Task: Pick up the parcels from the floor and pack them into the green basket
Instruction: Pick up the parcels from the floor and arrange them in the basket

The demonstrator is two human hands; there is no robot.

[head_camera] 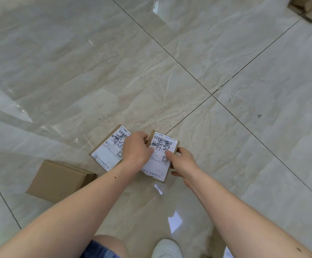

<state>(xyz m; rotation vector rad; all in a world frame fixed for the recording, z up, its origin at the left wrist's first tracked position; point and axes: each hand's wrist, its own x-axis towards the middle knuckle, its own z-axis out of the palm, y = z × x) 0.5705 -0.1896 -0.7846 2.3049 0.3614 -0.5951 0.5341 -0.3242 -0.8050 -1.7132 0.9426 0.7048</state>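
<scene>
Two small cardboard parcels with white shipping labels lie side by side in the lower middle of the head view. My left hand reaches across the left parcel and grips the left edge of the right parcel. My right hand holds the same right parcel by its right edge, thumb on the label. Whether that parcel is lifted off the floor cannot be told. A plain brown parcel lies on the floor to the lower left. No green basket is in view.
Glossy beige floor tiles with dark grout lines stretch all around. Another cardboard box lies at the far top right corner. My knee and white shoe show at the bottom edge.
</scene>
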